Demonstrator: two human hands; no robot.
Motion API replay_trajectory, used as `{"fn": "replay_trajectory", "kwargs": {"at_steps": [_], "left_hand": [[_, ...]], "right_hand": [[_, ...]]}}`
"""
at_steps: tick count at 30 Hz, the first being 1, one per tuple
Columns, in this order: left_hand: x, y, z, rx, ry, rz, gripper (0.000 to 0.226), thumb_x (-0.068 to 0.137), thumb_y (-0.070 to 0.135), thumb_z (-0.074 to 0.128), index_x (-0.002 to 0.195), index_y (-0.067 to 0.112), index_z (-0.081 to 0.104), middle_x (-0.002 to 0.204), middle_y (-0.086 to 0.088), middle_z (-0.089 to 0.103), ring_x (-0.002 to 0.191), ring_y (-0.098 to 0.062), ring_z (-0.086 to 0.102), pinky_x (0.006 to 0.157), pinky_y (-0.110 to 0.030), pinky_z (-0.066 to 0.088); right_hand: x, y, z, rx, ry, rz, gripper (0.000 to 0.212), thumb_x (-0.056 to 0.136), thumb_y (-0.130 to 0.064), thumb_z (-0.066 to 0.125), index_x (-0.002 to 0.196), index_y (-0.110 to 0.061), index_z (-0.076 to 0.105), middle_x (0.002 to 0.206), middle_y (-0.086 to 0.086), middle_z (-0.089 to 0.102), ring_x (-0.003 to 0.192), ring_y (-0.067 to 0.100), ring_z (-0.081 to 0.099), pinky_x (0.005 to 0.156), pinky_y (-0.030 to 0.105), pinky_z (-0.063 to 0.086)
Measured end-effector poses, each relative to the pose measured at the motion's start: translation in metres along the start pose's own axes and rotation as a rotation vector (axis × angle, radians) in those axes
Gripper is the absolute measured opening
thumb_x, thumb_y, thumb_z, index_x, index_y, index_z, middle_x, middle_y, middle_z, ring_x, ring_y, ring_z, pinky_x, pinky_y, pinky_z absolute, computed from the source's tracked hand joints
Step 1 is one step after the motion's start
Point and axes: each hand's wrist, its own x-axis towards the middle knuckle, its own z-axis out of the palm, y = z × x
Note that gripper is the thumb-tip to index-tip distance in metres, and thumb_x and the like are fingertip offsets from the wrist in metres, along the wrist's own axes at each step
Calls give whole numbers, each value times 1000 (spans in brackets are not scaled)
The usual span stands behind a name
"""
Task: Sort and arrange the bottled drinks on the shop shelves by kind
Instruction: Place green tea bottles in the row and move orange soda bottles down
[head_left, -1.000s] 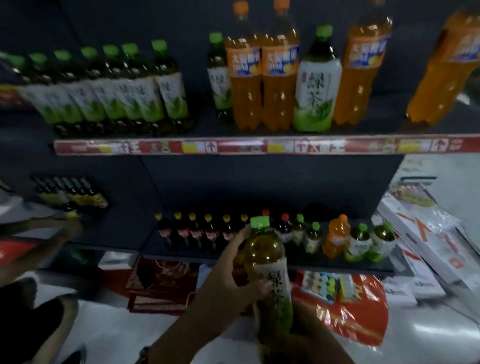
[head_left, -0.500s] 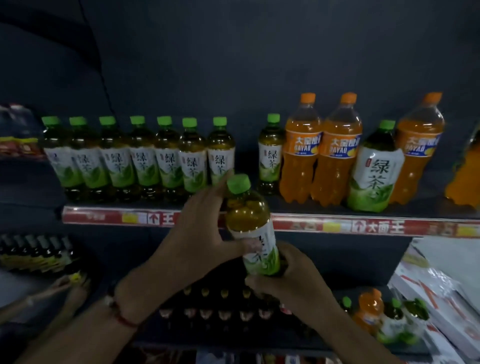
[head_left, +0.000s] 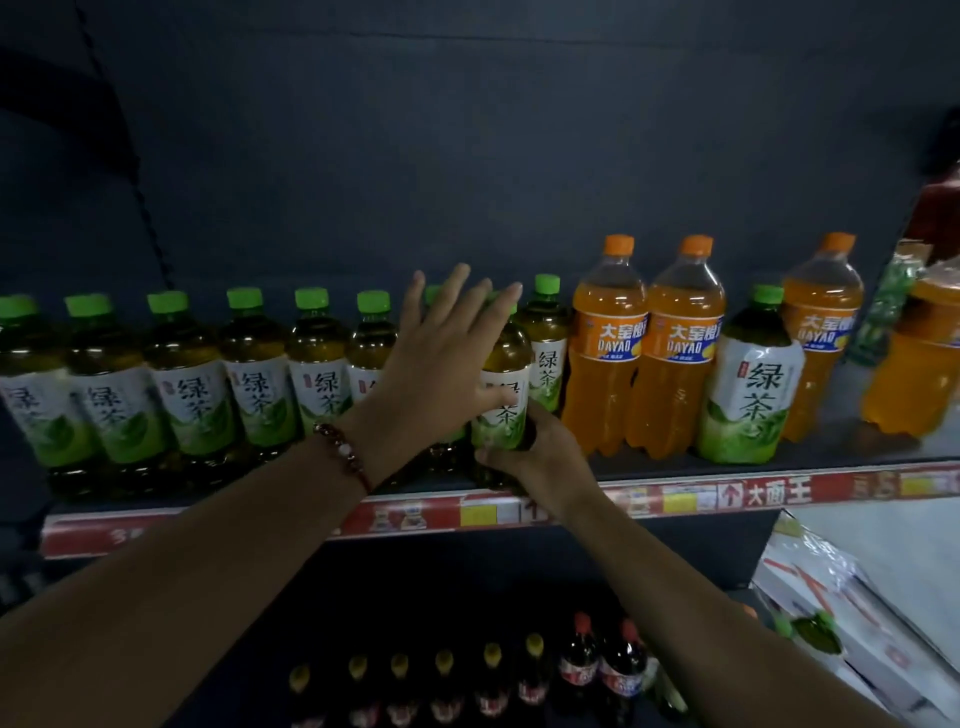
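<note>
Head view: the person is setting a green tea bottle (head_left: 503, 395) into the row of small green tea bottles (head_left: 197, 384) on the upper shelf (head_left: 727, 496). The right hand (head_left: 540, 457) grasps its base, so the bottle stands above that grip. The left hand (head_left: 441, 364), fingers spread and released, steadies its left side. Best seat the base flat, label forward, before letting go.
</note>
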Motion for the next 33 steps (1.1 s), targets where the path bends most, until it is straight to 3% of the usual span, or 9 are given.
{"fn": "replay_trajectory", "kwargs": {"at_steps": [3,9,15,18,20,23,27,30,33], "left_hand": [[7,-5,13,16,-2,-4,103,76,69,62,155,23,15,160,-9,26,150,-33,8,118,-60,4],[12,-7,29,24,21,-15,87,80,62,64,151,26,29,159,-14,27,149,-37,12,117,-63,7],[10,-5,36,-10,29,-31,83,81,57,66,150,25,33,159,-17,25,148,-38,16,117,-61,8],[5,0,38,-25,15,-54,86,82,54,66,152,24,27,159,-19,24,147,-38,17,117,-60,12],[0,4,37,-49,33,-58,82,83,50,66,151,23,30,158,-20,25,146,-39,20,116,-60,15],[1,15,34,-81,72,-14,70,84,44,66,146,22,41,157,-20,27,145,-40,22,115,-62,18],[14,32,35,-34,34,17,69,81,50,67,141,23,44,155,-17,31,145,-41,19,115,-64,16],[16,39,42,-24,-10,-7,71,79,49,69,141,23,46,156,-18,30,147,-44,11,115,-64,17],[11,44,49,-50,-30,-49,71,80,45,68,144,25,43,160,-18,21,148,-44,2,116,-64,16]], "right_hand": [[10,6,5,-29,40,18,71,73,-33,81,134,-35,45,126,-13,61,118,11,56,100,35,48],[17,5,12,-115,74,44,74,81,-34,73,143,-33,33,144,-9,47,133,14,41,110,38,37],[14,-2,1,-323,2,8,73,86,-29,68,147,-29,28,145,-5,46,134,14,41,101,23,33],[5,-11,-16,-502,-77,28,73,87,-30,66,148,-29,26,142,-3,49,130,16,46,101,28,40],[-4,-26,-33,-676,-106,-41,66,86,-33,66,144,-33,34,142,-6,48,129,15,47,101,33,44],[-7,-63,-69,-913,-23,-189,57,86,-34,65,138,-33,40,142,-8,43,126,14,46,98,30,42],[27,-109,-112,-1122,191,-404,49,89,-32,59,135,-23,47,135,3,49,123,22,49,98,34,41],[65,-121,-130,-1196,234,-405,49,89,-33,53,137,-22,46,133,7,49,121,29,49,98,40,41],[92,-116,-137,-1255,153,-257,54,94,-39,49,144,-22,36,145,11,39,126,34,45,98,42,40]]}}
